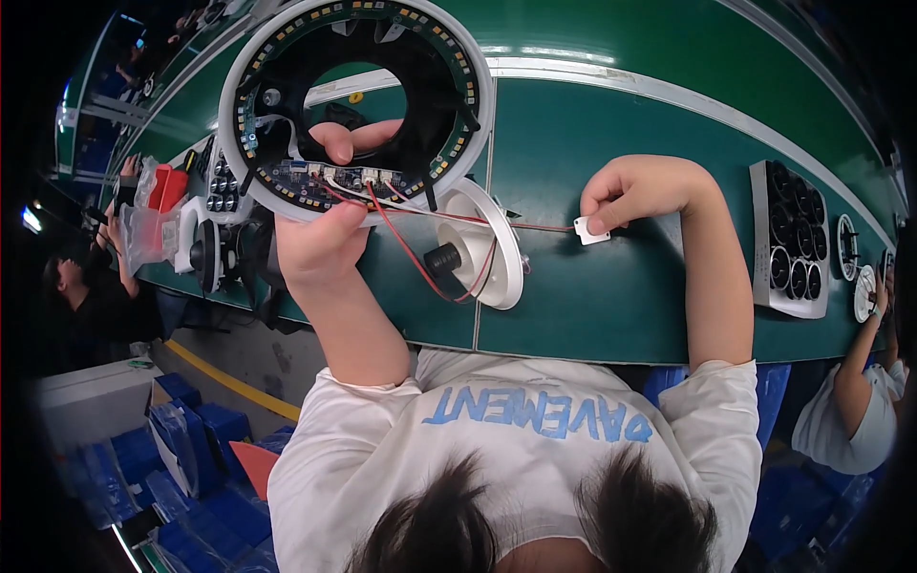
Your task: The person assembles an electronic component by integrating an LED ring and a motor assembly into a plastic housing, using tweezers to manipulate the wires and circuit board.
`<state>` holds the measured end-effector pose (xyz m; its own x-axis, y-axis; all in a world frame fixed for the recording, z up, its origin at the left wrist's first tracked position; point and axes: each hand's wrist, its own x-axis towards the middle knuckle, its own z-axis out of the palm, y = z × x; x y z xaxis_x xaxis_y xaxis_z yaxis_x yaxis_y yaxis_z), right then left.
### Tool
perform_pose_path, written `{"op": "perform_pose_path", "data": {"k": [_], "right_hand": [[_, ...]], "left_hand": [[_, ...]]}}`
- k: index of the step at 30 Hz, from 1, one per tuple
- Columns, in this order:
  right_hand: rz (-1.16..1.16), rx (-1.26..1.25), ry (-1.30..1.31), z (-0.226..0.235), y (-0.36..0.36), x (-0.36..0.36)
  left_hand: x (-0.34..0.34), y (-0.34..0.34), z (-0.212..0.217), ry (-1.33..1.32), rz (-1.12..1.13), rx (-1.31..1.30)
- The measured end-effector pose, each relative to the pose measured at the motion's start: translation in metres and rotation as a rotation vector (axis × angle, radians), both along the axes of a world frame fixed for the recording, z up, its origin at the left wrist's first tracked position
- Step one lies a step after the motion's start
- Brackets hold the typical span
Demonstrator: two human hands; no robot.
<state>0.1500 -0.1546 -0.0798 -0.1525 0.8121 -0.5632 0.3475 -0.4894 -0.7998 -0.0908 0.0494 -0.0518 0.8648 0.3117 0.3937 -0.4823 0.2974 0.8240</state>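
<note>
My left hand [330, 250] grips a large white-rimmed ring housing [466, 95] from below, thumb and fingers around its lower edge. LEDs line the ring's inside, and a circuit board [334, 180] with several plugged connectors crosses its lower part. Red, black and white wires [411, 253] run from the board. To the right, my right hand [635, 191] pinches a small white square piece [594, 233] at the end of a thin red and dark wire pair. Between the hands, a white round base [506, 258] stands tilted on the table, a black cylinder [441, 260] on its left.
On the green table [573, 315], a light tray [764, 239] of black round parts stands right. Beyond it are white round parts [864, 294] and another person's arm [853, 358]. Red and clear plastic bags [162, 196] lie left. Blue bins [205, 439] stand on the floor.
</note>
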Motion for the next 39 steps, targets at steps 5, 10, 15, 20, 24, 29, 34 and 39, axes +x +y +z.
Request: {"op": "perform_pose_path", "data": {"k": [5,10,15,20,24,29,34,39], "right_hand": [[0.115,0.092,-0.157,0.0,0.005,-0.01],[-0.105,0.743,-0.149,-0.005,0.021,-0.04],[-0.099,0.903,-0.123,-0.004,0.029,-0.062],[-0.132,1.054,-0.557,0.005,0.021,-0.057],[-0.2,0.978,-0.94,0.018,0.011,-0.046],[-0.174,0.346,-0.897,0.017,0.0,-0.027],[-0.048,0.092,-0.722,0.019,0.001,-0.026],[-0.325,1.06,-0.521,0.032,0.009,-0.048]], "left_hand": [[0.011,-0.008,-0.003,-0.103,-0.091,-0.046],[0.018,-0.013,-0.006,-0.084,-0.089,-0.141],[0.021,-0.016,-0.002,-0.048,-0.073,-0.205],[0.017,-0.013,-0.002,-0.064,0.038,-0.242],[0.014,-0.016,-0.002,-0.122,0.334,-0.088],[0.013,-0.019,0.0,-0.087,0.42,-0.097],[0.023,-0.038,-0.002,-0.068,0.351,-0.01],[0.03,-0.058,-0.002,-0.033,0.375,0.098]]}}
